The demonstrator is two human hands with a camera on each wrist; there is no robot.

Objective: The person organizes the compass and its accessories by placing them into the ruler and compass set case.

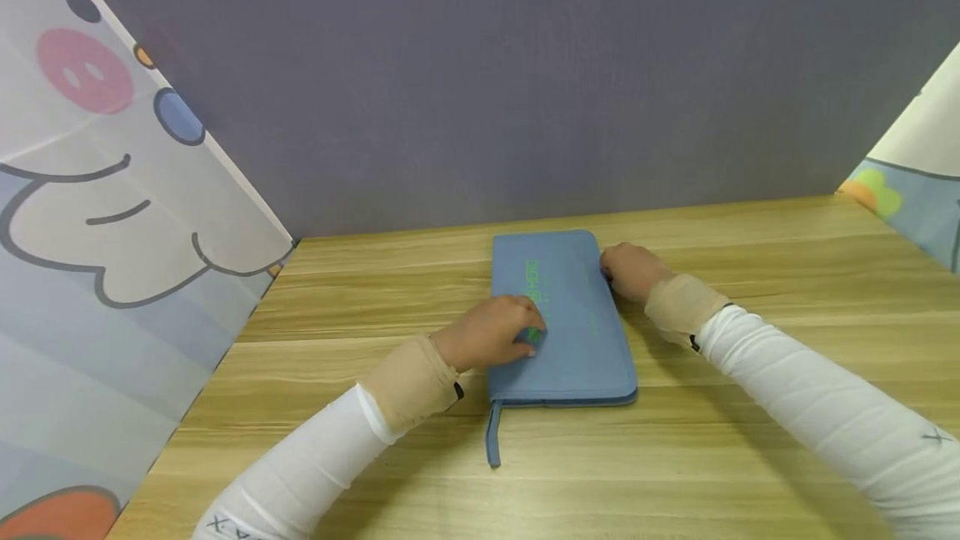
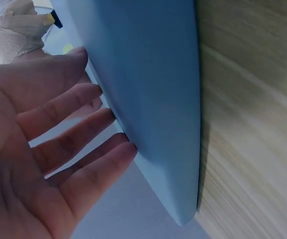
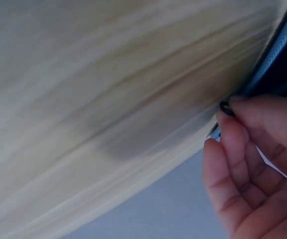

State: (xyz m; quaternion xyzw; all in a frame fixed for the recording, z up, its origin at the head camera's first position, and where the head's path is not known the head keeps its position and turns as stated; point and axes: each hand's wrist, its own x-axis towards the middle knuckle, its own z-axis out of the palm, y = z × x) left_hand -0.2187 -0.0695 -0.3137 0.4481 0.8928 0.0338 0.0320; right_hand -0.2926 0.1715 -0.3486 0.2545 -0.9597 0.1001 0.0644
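Note:
A flat blue zip case (image 1: 566, 307) with green lettering lies on the wooden table, its short strap (image 1: 492, 436) trailing from the near left corner. Fingertips of my left hand (image 1: 491, 332) rest on the top of the case near its left side. In the left wrist view those fingers (image 2: 98, 179) are spread and only slightly bent against the blue cover. On the far right side, my right hand (image 1: 633, 269) pinches a small dark zipper pull (image 3: 226, 107) between thumb and forefinger. Beside it the zipper edge (image 3: 275, 52) shows a dark gap.
The wood-grain table (image 1: 360, 298) spreads around the case. A grey-purple wall (image 1: 480, 82) rises behind its far edge. Cartoon-printed panels stand at the left (image 1: 112, 190) and at the right (image 1: 922, 182).

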